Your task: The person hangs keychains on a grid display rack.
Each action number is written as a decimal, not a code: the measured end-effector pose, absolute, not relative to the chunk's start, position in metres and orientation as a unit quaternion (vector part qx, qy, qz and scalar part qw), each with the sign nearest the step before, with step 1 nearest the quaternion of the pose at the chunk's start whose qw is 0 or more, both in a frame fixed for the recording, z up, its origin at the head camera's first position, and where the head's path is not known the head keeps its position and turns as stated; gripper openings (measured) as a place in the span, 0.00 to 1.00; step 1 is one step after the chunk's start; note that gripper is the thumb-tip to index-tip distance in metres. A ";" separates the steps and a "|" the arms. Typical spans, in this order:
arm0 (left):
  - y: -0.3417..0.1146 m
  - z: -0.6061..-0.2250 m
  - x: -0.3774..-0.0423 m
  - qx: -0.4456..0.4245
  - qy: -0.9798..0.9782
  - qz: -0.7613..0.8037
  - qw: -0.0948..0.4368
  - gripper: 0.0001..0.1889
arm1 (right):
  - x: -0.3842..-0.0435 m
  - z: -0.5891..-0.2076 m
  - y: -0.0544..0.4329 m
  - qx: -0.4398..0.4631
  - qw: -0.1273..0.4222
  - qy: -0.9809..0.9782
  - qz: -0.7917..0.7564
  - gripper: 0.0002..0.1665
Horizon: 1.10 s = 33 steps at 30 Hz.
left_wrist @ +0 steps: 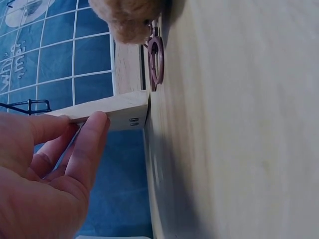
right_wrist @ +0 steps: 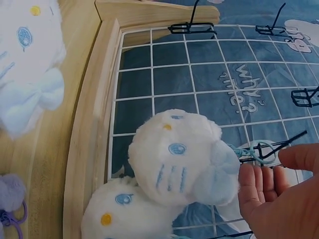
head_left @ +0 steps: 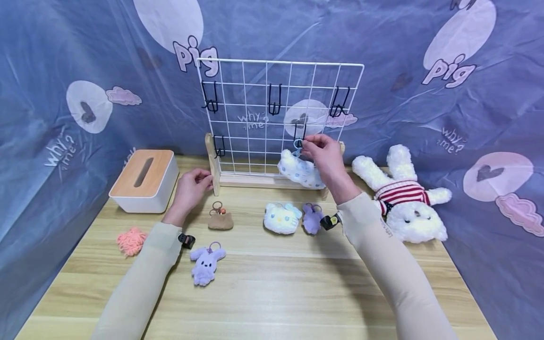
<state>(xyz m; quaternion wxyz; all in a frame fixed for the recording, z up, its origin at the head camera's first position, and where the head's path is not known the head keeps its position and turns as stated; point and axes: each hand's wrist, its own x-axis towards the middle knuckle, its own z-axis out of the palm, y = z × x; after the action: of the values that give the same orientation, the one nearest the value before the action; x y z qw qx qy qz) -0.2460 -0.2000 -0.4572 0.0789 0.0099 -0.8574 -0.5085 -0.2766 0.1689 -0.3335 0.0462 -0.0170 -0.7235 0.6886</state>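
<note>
My right hand (head_left: 325, 158) pinches the light blue ring (head_left: 298, 143) of a white cat-face plush keychain (right_wrist: 174, 154) at a lower black hook (head_left: 300, 128) on the right of a white wire grid rack (head_left: 267, 113). In the right wrist view the ring overlaps the hook, and the plush hangs below it. Behind that plush, a second white plush (right_wrist: 124, 214) shows at the grid. My left hand (left_wrist: 55, 169) holds the rack's left wooden post (left_wrist: 112, 105) between thumb and fingers. A brown plush keychain (head_left: 220, 221) lies on the table near this hand.
Another white cat-face plush (head_left: 281, 219) and a purple plush (head_left: 312, 219) lie before the rack. A purple bunny keychain (head_left: 205, 268) is nearer. At left are a tissue box (head_left: 146, 182) and a pink fuzzy clump (head_left: 132, 241); a large white plush (head_left: 403, 198) lies right.
</note>
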 end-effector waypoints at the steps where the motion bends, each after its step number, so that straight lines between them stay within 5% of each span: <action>1: -0.200 -0.457 -0.246 0.009 -0.858 -0.507 0.080 0.14 | -0.275 -0.333 0.170 -0.016 0.050 -0.724 0.688 0.10; 16: -0.200 -0.456 -0.246 0.004 -0.858 -0.507 0.081 0.14 | -0.253 -0.319 0.173 0.017 0.103 -0.737 0.668 0.24; 33: -0.201 -0.458 -0.248 0.001 -0.860 -0.505 0.077 0.16 | -0.223 -0.305 0.152 0.057 0.118 -0.755 0.642 0.20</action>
<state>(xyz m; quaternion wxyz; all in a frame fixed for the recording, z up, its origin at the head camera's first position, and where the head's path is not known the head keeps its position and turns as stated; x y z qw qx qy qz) -0.2484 -0.2011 -0.4577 0.0767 0.0012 -0.8595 -0.5053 -0.2228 0.1524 -0.3049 0.1178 0.0566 -0.7554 0.6421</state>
